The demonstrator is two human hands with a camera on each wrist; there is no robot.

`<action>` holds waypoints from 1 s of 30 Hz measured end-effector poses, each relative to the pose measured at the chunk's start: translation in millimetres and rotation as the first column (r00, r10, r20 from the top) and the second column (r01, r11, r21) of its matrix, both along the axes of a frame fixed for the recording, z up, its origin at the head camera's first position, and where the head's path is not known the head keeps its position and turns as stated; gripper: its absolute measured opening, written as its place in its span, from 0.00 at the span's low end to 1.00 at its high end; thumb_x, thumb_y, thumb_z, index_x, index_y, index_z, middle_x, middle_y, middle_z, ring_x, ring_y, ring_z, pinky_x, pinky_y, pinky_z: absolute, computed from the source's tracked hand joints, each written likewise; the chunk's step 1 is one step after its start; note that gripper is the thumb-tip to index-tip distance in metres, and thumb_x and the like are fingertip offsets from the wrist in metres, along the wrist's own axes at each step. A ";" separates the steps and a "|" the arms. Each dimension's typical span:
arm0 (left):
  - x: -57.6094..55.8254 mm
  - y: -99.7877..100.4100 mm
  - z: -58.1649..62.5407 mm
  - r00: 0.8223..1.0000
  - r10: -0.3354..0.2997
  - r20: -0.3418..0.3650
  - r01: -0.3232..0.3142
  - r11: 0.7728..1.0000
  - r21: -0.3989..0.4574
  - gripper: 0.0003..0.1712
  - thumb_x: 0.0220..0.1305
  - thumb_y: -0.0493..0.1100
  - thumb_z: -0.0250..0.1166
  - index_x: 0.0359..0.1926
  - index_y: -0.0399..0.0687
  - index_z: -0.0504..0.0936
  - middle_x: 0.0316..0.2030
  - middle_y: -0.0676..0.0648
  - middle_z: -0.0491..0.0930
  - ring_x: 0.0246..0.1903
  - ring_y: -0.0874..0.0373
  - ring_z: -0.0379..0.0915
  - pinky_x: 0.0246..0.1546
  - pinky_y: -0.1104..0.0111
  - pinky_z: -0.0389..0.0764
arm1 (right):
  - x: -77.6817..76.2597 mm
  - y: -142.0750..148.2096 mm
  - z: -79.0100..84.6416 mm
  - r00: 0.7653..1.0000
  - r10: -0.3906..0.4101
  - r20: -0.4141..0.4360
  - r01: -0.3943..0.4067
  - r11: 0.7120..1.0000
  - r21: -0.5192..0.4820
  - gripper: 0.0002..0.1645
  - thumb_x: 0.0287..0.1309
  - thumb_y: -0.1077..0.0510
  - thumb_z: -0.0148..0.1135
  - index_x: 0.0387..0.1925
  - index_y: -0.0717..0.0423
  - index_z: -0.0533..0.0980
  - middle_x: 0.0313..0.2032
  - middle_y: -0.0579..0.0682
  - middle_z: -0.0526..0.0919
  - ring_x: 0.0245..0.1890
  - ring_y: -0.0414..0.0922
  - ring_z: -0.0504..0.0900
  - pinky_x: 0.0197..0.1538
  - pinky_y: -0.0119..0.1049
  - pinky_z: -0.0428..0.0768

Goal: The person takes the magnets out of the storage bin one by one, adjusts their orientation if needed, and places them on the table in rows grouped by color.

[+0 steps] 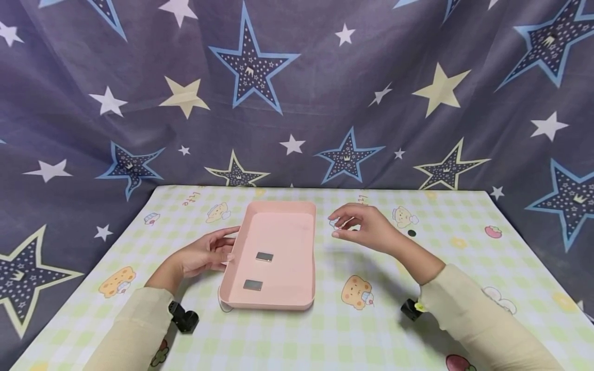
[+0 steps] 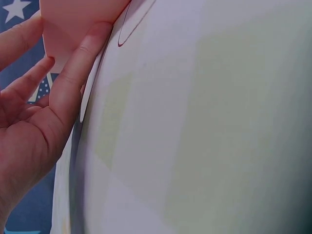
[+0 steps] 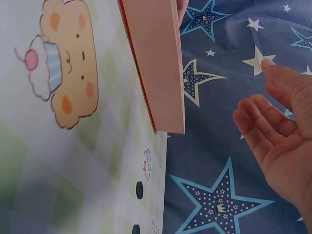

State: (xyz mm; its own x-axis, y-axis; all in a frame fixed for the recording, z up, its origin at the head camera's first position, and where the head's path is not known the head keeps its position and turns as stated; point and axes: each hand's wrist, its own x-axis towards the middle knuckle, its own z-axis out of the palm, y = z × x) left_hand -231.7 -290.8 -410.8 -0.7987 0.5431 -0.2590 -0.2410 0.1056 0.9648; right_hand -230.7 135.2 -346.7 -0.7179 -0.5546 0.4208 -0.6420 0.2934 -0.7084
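A shallow pink tray [image 1: 283, 234] stands on the table in the head view, with two small flat rectangular pieces in it, dark on top with a silvery edge. One piece [image 1: 264, 256] lies near the tray's middle, the other piece [image 1: 252, 285] closer to its front. My left hand [image 1: 206, 252] rests against the tray's left wall, thumb and fingers spread along the outside; the left wrist view shows the thumb [image 2: 80, 63] on that wall. My right hand [image 1: 364, 226] is raised right of the tray, fingers loosely bent and holding nothing; its palm shows in the right wrist view.
A green-and-white checked cloth [image 1: 301, 340] with cartoon prints covers the table. A small black disc [image 1: 411, 233] lies beside the right wrist; the right wrist view shows two dark discs, the nearer disc [image 3: 139, 190] beyond the tray's corner. A star-patterned curtain [image 1: 297, 103] hangs behind.
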 end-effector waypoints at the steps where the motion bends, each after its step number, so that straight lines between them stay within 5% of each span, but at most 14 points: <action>1: 0.0 -0.1 0.0 1.000 0.000 0.001 0.000 1.000 -0.002 0.50 0.63 0.29 0.61 0.77 0.45 0.41 0.69 0.29 0.52 0.56 0.52 0.71 0.52 0.49 0.77 | 0.2 -1.3 0.7 1.000 0.004 -0.002 -0.004 1.000 0.000 0.16 0.51 0.67 0.73 0.44 0.60 0.82 0.42 0.53 0.83 0.39 0.48 0.84 0.44 0.41 0.83; 30: 0.4 1.5 2.2 1.000 0.015 0.010 -0.015 1.000 0.000 0.51 0.61 0.27 0.62 0.77 0.44 0.41 0.69 0.28 0.51 0.55 0.52 0.72 0.52 0.48 0.77 | -10.4 -55.9 5.4 0.993 0.115 0.039 -0.117 0.991 0.063 0.15 0.54 0.62 0.72 0.45 0.59 0.82 0.39 0.50 0.85 0.37 0.43 0.83 0.44 0.35 0.82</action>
State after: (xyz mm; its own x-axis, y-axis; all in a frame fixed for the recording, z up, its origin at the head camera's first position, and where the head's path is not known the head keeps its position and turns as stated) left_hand -231.3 -289.3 -408.6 -0.8041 0.5313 -0.2668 -0.2519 0.1020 0.9624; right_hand -241.2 79.3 -341.3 -0.6607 -0.6605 0.3566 -0.6495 0.2650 -0.7127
